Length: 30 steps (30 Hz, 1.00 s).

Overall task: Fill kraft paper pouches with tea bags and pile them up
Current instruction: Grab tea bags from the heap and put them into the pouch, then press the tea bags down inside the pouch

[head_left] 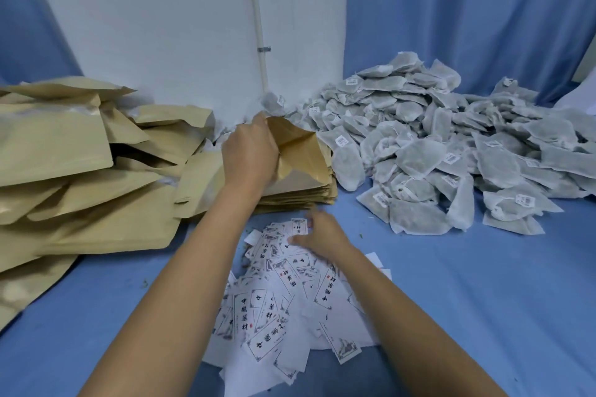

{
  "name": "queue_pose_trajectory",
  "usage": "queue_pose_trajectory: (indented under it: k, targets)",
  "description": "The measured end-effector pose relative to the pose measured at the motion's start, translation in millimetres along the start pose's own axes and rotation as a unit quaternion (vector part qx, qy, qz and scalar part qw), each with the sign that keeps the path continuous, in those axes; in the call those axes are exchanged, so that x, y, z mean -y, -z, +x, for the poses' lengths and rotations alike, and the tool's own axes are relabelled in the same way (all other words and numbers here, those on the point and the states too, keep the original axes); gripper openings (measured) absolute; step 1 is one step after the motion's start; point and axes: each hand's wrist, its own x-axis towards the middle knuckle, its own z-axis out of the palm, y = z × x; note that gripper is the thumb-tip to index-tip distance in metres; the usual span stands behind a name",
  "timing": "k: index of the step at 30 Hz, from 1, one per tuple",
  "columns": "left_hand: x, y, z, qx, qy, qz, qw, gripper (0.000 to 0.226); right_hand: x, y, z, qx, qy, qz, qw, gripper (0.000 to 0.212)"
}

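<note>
**Keep the mouth open**

Printed labels [283,300] lie nearest, the right grip [322,234] on them, its hold too blurred to tell. The left grip [250,155] clamps the kraft pouch [300,151] over its stack [300,195]; best keep it gaping toward the tea bags [451,145].

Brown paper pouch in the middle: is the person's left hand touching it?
Touching. The head view shows the left hand gripping the brown paper pouch by its open edge, the paper bent in its hold.
</note>
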Motion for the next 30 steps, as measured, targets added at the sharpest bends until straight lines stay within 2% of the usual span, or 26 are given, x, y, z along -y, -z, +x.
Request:
queue_pose_trajectory:
  k: [2,6,8,9,10,12,13,14,15,16,17,18,19,21,22,23,26,30]
  targets:
    - [-0.3,-1.3,-2.4,0.011,-0.005,0.004,1.000,0.031,10.8,-15.4,4.7,-0.056,-0.012,-0.027,0.998,0.040]
    - [6.7,-0.2,0.6,0.013,0.001,-0.003,1.000,0.034,10.4,-13.3,9.2,-0.119,-0.088,0.030,0.989,0.034]
    - [8.4,1.1,2.0,0.009,0.005,-0.020,1.000,0.034,7.6,1.3,1.8,-0.157,-0.072,0.141,0.975,0.029]
    - [8.9,1.2,2.5,0.011,0.003,-0.026,1.000,0.034,9.4,11.0,-4.9,-0.190,-0.051,0.234,0.952,0.020]
    - [9.4,0.9,3.1,0.012,0.002,-0.031,0.999,0.034,14.0,23.6,-14.2,-0.257,-0.031,0.325,0.910,0.012]
    - [10.0,-0.1,2.9,0.019,-0.005,-0.023,1.000,0.033,19.9,50.9,-30.6,-0.468,0.029,0.439,0.767,0.022]
    - [9.5,-0.6,1.9,0.029,-0.008,-0.012,0.999,0.033,22.9,64.6,-35.0,-0.523,0.086,0.447,0.721,0.025]
    - [8.5,-1.1,0.8,0.039,-0.010,-0.004,0.999,0.033,28.9,75.1,-37.4,-0.531,0.151,0.419,0.721,0.024]
    - [7.5,-1.1,-0.2,0.048,-0.011,-0.001,0.999,0.033,36.0,82.8,-37.0,-0.495,0.211,0.354,0.765,0.022]
    - [6.5,-0.4,-0.8,0.052,-0.012,-0.001,0.999,0.033,43.1,87.5,-32.0,-0.419,0.242,0.269,0.833,0.020]
    - [5.6,0.4,-1.6,0.054,-0.019,-0.002,0.998,0.033,51.6,89.7,-27.4,-0.321,0.234,0.171,0.902,0.020]
    - [3.8,1.1,-2.5,0.058,-0.033,-0.006,0.998,0.033,62.1,89.2,-17.1,-0.231,0.201,0.065,0.950,0.019]
    - [1.1,1.6,-4.2,0.070,-0.054,-0.013,0.996,0.033,72.6,86.2,-4.9,-0.158,0.157,-0.033,0.974,0.013]
    - [-4.1,1.9,-9.8,0.096,-0.094,-0.032,0.990,0.034,94.8,78.9,14.2,-0.040,0.073,-0.131,0.988,0.021]
    - [-5.0,2.3,-12.0,0.098,-0.100,-0.038,0.989,0.035,103.2,75.8,20.8,0.009,0.045,-0.112,0.993,0.023]
    - [-3.9,2.9,-13.1,0.095,-0.098,-0.037,0.990,0.035,108.4,73.0,22.9,0.036,0.037,-0.046,0.998,0.021]
    - [6.4,3.3,-12.8,0.091,-0.087,-0.022,0.992,0.037,98.9,67.8,17.0,0.020,0.065,0.091,0.994,0.016]
    - [12.7,3.6,-7.1,0.063,-0.073,-0.031,0.995,0.036,80.7,81.3,3.2,-0.098,0.114,0.077,0.986,0.021]
